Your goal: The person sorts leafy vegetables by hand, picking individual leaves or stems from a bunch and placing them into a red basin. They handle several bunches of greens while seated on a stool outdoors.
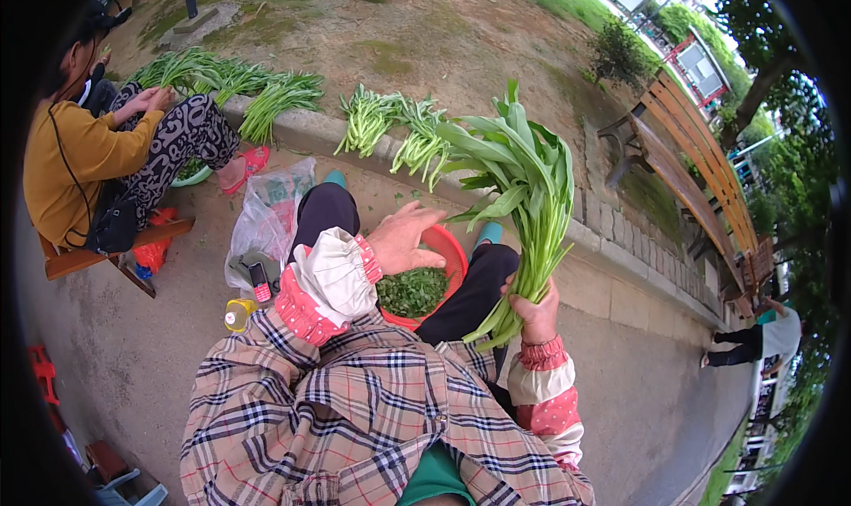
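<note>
My right hand (pixel 536 308) grips the pale lower stems of a bunch of water spinach (pixel 525 193), whose long leaves stand upward and lean a little to the left. My left hand (pixel 403 238) is empty, its fingers apart, above the rim of a red plastic basket (pixel 455 247). Chopped or torn green leaves (pixel 413 292) fill the bottom of that basket, which sits between my knees. Farther ahead, two more bunches of water spinach (pixel 367 117) lie across the concrete kerb (pixel 302 126).
A person in a mustard top (pixel 100 164) sits on a wooden bench (pixel 136 243) at left, beside more greens (pixel 279 104). By my left leg are a plastic bag (pixel 256 220), a mobile phone (pixel 259 281) and a yellow bottle (pixel 238 314). A slatted bench (pixel 691 167) stands at right.
</note>
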Tool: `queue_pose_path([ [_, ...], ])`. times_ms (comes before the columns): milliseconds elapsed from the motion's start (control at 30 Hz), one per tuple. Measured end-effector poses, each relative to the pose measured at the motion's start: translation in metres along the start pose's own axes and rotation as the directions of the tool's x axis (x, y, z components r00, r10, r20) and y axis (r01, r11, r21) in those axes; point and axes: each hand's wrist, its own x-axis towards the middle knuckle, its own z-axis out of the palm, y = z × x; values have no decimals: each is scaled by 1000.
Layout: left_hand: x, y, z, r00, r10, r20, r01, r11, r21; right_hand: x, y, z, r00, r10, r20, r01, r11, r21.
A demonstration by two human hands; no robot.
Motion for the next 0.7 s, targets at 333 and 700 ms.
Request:
queue_pose_path([
  [333, 15, 27, 16, 975, -183, -122, 106, 876, -471, 1, -4, 11, 999, -33, 14, 33, 999, 0],
  [700, 41, 28, -34, 897, -358, -258, 100, 735, -671, -2, 5, 5, 1000, -2, 16, 2, 998, 55],
])
